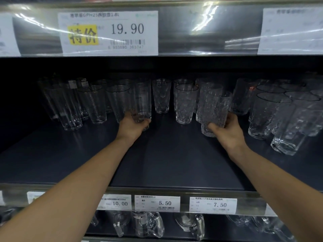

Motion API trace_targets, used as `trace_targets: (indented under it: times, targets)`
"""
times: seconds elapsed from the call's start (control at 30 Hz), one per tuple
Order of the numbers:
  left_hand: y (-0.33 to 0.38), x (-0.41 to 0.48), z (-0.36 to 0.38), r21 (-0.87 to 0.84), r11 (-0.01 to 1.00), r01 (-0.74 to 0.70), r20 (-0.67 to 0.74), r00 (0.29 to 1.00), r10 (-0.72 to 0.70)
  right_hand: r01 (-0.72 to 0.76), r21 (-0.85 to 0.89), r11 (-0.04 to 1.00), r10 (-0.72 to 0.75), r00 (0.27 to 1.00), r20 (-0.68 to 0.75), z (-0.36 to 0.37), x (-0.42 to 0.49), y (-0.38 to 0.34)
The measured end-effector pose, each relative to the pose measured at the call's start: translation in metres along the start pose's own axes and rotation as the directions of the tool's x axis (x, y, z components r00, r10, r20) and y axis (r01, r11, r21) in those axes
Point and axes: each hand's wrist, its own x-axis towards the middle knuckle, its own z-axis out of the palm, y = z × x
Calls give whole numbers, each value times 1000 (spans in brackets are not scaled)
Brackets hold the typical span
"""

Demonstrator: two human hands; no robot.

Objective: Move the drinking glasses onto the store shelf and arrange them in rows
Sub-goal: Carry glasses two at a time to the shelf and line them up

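Fingers first: the left hand (133,125) has its fingers (146,123) curled around the base of a tall smooth glass (142,102), and the right hand (228,131) has thumb and fingers clamped on the lower part of a textured glass (214,112). Both arms reach in from the bottom corners, deep into the dark shelf (166,163).

Now the big picture. The shelf deck is bare across its front half, with glasses standing along the back. On the left sits a group of tall smooth tumblers (70,105); the left hand's glass stands upright at the right end of that group, close beside its neighbours. Centre back, a faceted glass (161,96) stands alone, and just right of it a diamond-pattern glass (185,105) with another behind. The right hand's textured glass is beside those, tilted a touch; I cannot tell whether its base touches the deck. Far right is a crowded cluster of rimmed glasses (269,116), and a heavy square-based tumbler (288,137) leans nearest the front.

Overhead, a price label (108,32) reads 19.90. On the front rail, smaller tags read 10.00 (119,203), 5.50 (157,203) and 7.50 (213,205). Below, glass mugs (148,224) with handles show dimly.
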Motion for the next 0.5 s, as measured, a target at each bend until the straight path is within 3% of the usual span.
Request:
trace_targets:
  times: [0.27, 0.5]
  targets:
    - [8, -15, -14, -31, 999, 26, 77, 997, -24, -20, 1, 1000, 20, 999, 27, -2, -1, -3]
    - [24, -57, -36, -33, 995, 92, 188, 979, -84, -180, 30, 983, 175, 977, 118, -25, -21, -11]
